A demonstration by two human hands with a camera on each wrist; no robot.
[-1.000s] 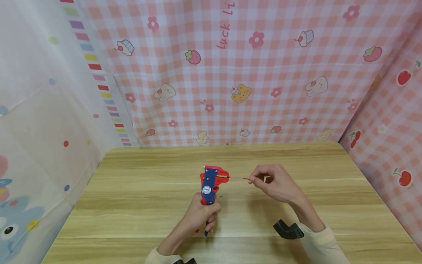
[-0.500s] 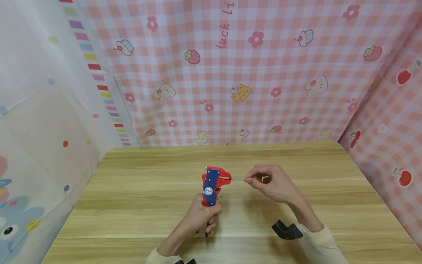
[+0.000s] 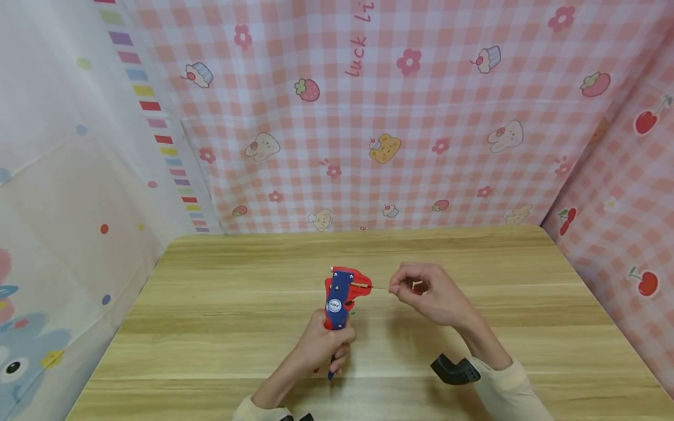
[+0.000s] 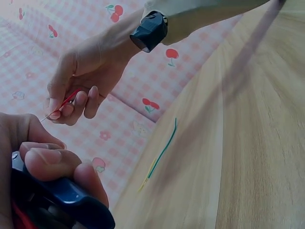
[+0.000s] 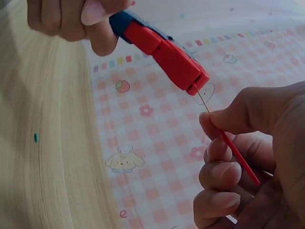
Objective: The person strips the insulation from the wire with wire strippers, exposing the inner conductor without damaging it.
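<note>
My left hand [image 3: 327, 345] grips the handle of a wire stripper [image 3: 339, 301], its body blue and its nose red, held up over the table with the nose pointing right. Facing it, my right hand [image 3: 429, 292] pinches a short red wire [image 5: 240, 160] between thumb and forefinger. Thin bare strand [image 5: 204, 101] runs from those fingertips to the tip of the red nose in the right wrist view. The wire's other end lies across the curled fingers. In the left wrist view, the stripper's blue handle [image 4: 81, 202] shows under the left fingers.
On the wooden table [image 3: 210, 327] lie a green wire [image 4: 164, 145] and a yellow wire [image 4: 148, 175]. A tiny green scrap [image 5: 35, 138] rests near the stripper, and a small red bit [image 3: 316, 370] is beside the left hand. Patterned curtains [image 3: 337, 117] border the table.
The stripper has shifted slightly right, and my right hand slightly left, narrowing the gap. Red wire showed beyond the right fingertips earlier; now a thin bare strand shows there, reaching the nose.
</note>
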